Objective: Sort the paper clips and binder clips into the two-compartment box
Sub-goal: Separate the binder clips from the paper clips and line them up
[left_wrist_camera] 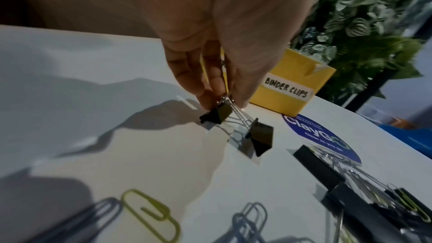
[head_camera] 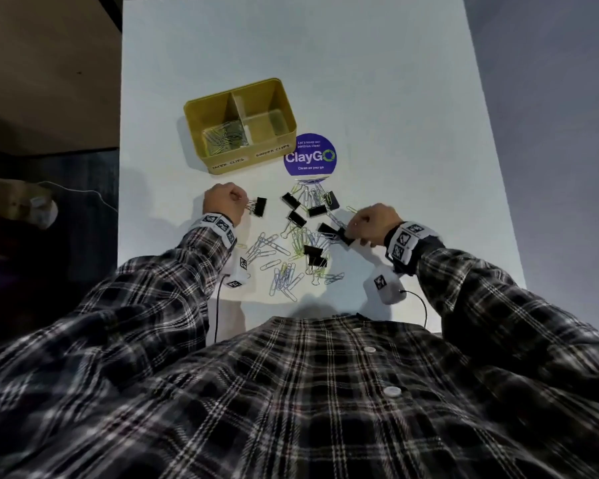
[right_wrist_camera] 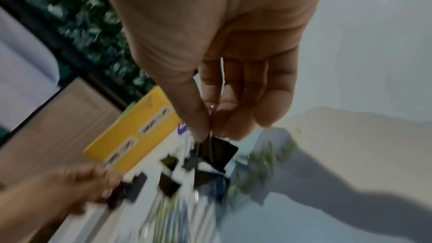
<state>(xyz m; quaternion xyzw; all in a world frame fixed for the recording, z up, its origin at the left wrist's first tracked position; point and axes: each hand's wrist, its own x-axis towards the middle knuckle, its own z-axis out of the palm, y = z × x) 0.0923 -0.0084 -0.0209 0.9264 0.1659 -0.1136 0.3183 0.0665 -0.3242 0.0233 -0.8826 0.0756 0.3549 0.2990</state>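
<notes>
A yellow two-compartment box [head_camera: 222, 165] stands on the white table, its left half holding several paper clips [head_camera: 223, 138]. Its "BINDER CLIPS" label [left_wrist_camera: 288, 88] faces me. My left hand [head_camera: 242, 203] pinches the wire handles of two black binder clips [head_camera: 259, 206] just in front of the box; they hang low over the table [left_wrist_camera: 259, 136]. My right hand [head_camera: 355, 233] pinches the handle of another black binder clip [right_wrist_camera: 219, 151] at the right edge of the mixed pile of paper clips and binder clips [head_camera: 301, 236]. The right wrist view is blurred.
A round purple ClayGo sticker [head_camera: 310, 155] lies on the table right of the box. The white table [head_camera: 395, 115] stretches far behind and to the right. Its left edge runs close to my left hand. Leafy plants [left_wrist_camera: 364, 16] stand beyond the table.
</notes>
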